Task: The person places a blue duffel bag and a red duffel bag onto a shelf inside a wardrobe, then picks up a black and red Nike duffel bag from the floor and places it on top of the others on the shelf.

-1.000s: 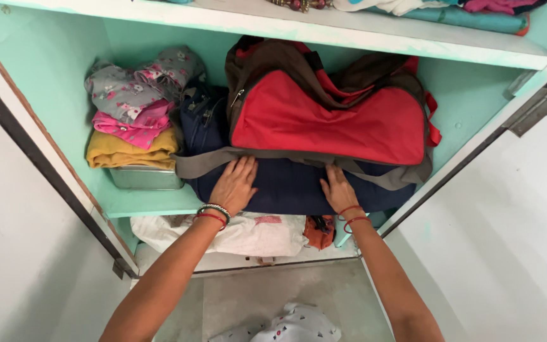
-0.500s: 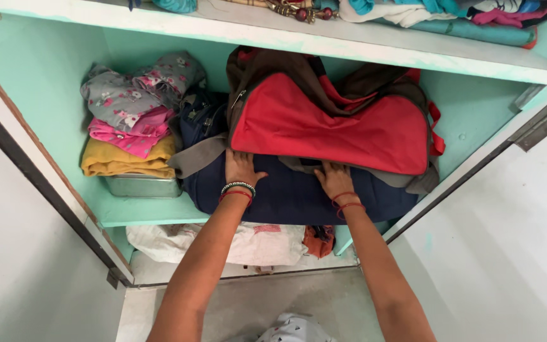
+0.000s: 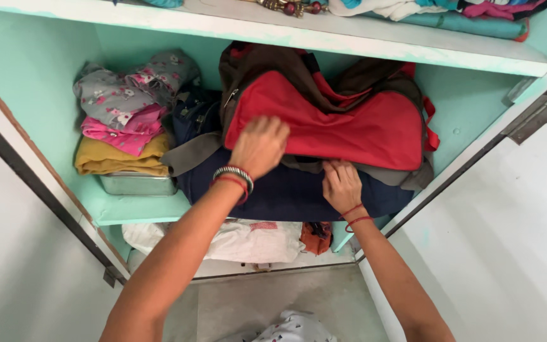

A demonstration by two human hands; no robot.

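A red and brown duffel bag (image 3: 343, 126) lies on top of a navy blue bag (image 3: 286, 193) on a mint-green cupboard shelf (image 3: 140, 208). My left hand (image 3: 259, 145), with bangles at the wrist, is raised against the red bag's lower left front. Its fingers are curled away from view. My right hand (image 3: 341, 183) rests on the navy bag, and its fingertips pinch the grey strap (image 3: 381, 174) under the red bag's lower edge.
Folded grey floral, pink and yellow clothes (image 3: 125, 123) are stacked on a metal box (image 3: 137, 183) at the shelf's left. A white bundle (image 3: 248, 240) and an orange cloth (image 3: 316, 235) lie on the shelf below. More clothes (image 3: 451, 16) fill the upper shelf. The cupboard door (image 3: 520, 209) stands open at right.
My left hand has lifted off the navy bag and moved up and right onto the red bag. My right hand stayed at the red bag's lower edge and curled its fingers.
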